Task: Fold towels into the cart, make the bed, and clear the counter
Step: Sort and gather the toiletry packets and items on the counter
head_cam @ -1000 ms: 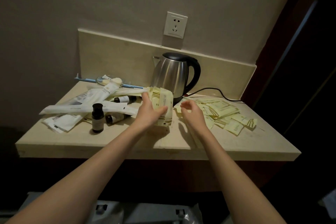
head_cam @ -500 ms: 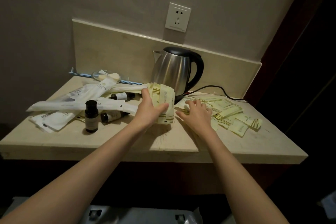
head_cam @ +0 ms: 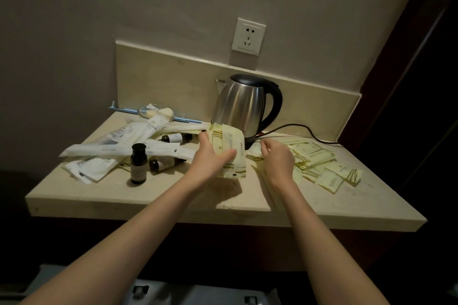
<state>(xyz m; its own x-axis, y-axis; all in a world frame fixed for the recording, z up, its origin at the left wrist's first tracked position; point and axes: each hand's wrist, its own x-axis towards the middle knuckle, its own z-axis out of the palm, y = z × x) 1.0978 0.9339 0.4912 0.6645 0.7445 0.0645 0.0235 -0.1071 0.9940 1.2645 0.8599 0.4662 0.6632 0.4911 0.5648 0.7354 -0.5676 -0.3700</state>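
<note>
Head view: left hand grips an upright sachet stack; right hand, fingers loosely curled, hovers nearer the loose sachets scattered right on the tabletop.

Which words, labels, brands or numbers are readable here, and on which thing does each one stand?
No text can be read with certainty.
Yellow packets in the left hand: small print, blurred.
Loose packets: marks, too small.
White sachets: logo and lines, illegible.
Upright bottle: label blurred.
Wall socket: no text seen.
</note>
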